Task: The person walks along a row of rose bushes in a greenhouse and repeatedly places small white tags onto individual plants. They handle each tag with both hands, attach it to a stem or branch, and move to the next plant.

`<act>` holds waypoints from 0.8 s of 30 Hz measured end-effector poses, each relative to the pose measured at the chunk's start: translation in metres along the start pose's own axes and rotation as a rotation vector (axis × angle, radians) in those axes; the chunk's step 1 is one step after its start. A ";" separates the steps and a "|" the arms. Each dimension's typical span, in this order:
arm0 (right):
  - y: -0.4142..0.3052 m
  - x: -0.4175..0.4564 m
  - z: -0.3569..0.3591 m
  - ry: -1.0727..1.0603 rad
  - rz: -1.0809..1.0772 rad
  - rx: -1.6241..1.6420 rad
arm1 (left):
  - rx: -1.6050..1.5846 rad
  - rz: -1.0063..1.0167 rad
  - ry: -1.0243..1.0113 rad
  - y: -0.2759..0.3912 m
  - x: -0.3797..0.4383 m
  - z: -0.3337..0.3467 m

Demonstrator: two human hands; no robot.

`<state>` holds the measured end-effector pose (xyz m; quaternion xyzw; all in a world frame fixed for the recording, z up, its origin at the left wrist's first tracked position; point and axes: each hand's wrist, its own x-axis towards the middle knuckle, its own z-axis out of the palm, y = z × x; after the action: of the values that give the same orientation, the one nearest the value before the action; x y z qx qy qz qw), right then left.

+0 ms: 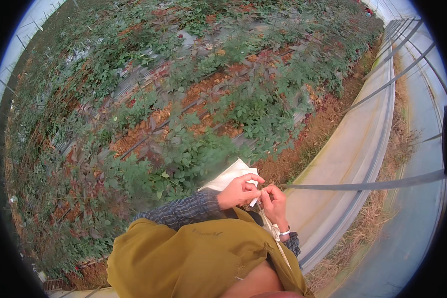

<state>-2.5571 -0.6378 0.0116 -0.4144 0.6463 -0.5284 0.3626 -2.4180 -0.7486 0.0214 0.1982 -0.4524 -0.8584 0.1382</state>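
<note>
In front of my chest my left hand (240,191) and my right hand (274,205) meet at the fingertips. Between thumb and fingers the left one pinches a narrow white strip (253,201). The right one, with a pale bracelet (285,231) at its wrist, pinches the top of a cream cord (266,219). This cord runs down over the mustard-coloured garment (205,246) and has a knot (275,231) in it. A flat white sheet (229,176), cloth or paper, lies behind the left hand. The fingers hide where strip and cord meet.
Rows of leafy plants (193,152), apparently roses, grow ahead and left, with black irrigation pipes (134,147) on reddish soil. At the right run a plastic sheet wall (339,156), metal greenhouse bars (372,185) and dry grass (361,231).
</note>
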 end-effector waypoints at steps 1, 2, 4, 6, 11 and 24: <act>-0.001 0.013 -0.006 0.002 0.017 0.015 | -0.046 -0.062 -0.009 0.012 0.014 -0.001; 0.000 0.024 -0.013 0.001 0.034 0.028 | -0.001 -0.034 -0.021 0.017 0.026 -0.001; -0.018 0.051 -0.020 -0.036 0.074 0.054 | 0.079 0.045 -0.018 0.020 0.051 -0.001; -0.015 0.075 -0.035 -0.010 0.061 0.108 | 0.038 0.105 0.023 0.022 0.075 0.005; 0.010 0.142 -0.071 -0.109 -0.116 0.058 | -0.005 0.224 0.252 0.021 0.129 0.009; 0.023 0.314 -0.102 -0.664 0.181 0.262 | -0.334 0.756 0.861 0.017 0.260 0.007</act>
<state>-2.7765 -0.8848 -0.0022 -0.4546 0.4543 -0.4091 0.6477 -2.6500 -0.8614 -0.0169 0.3291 -0.2536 -0.6517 0.6345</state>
